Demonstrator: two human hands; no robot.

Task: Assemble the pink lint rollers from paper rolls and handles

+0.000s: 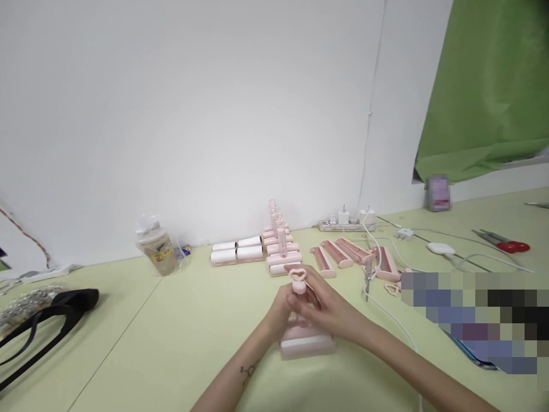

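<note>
A pink lint roller (307, 345) with a white roll stands close in front of me, its head low at the table and its handle pointing up. A heart-shaped loop (297, 275) tops the handle. My left hand (281, 312) is closed around the handle from the left. From the right, my right hand (323, 303) wraps the same handle, thumb across its front. The fingers hide much of the handle. Just beyond my hands, several similar lint rollers (283, 257) stand in a row towards the wall.
White paper rolls (250, 252) lie left of the row; pink roller covers (322, 262) lie to its right. A white cable (397, 317) runs near my right arm. Farther out are a power strip (347, 226), red-handled scissors (512, 246), a bagged cup (159, 250) and a black strap (64, 320).
</note>
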